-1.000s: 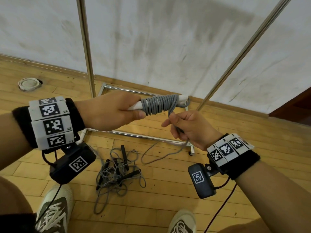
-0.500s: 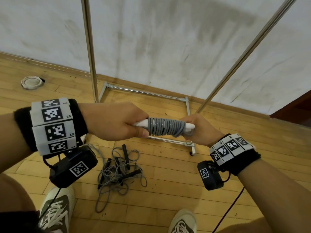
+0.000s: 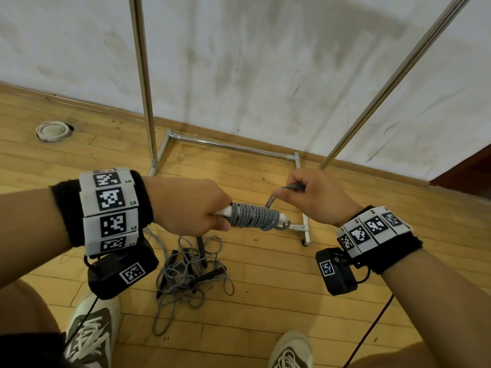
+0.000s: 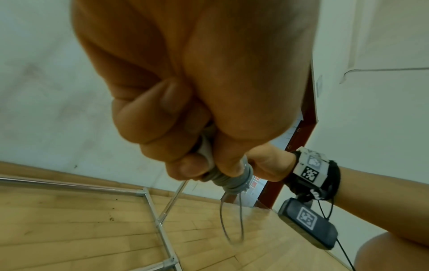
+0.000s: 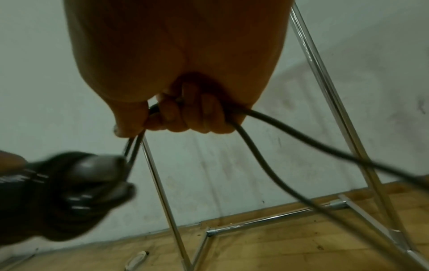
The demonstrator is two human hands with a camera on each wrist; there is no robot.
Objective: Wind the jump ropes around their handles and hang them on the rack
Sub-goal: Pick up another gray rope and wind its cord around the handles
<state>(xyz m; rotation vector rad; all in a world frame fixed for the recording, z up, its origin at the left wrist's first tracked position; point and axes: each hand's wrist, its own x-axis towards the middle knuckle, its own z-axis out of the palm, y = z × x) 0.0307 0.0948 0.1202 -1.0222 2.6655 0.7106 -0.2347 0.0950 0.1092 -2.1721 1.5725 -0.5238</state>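
My left hand [image 3: 196,208] grips the white handles [image 3: 224,210] of a jump rope, held level above the floor. Grey rope coils [image 3: 253,217] wrap tightly round the handles' free end. My right hand [image 3: 309,193] sits just above and right of the coils and pinches a doubled loop of the grey rope [image 3: 293,186]. In the right wrist view the curled fingers [image 5: 185,117] hold the rope, whose strands [image 5: 290,126] run off to the right. In the left wrist view my fingers [image 4: 167,128] close round the handles, with the coils [image 4: 228,178] below. The metal rack [image 3: 143,75] stands ahead.
A tangle of further jump ropes with black handles [image 3: 191,272] lies on the wooden floor between my shoes [image 3: 90,333]. The rack's base frame [image 3: 233,146] rests by the white wall. A white round fitting [image 3: 51,130] sits in the floor at far left.
My right hand came off the end of the coiled handles and rose above them, pulling a loop of rope up. The slack that trailed to the floor is wound in.
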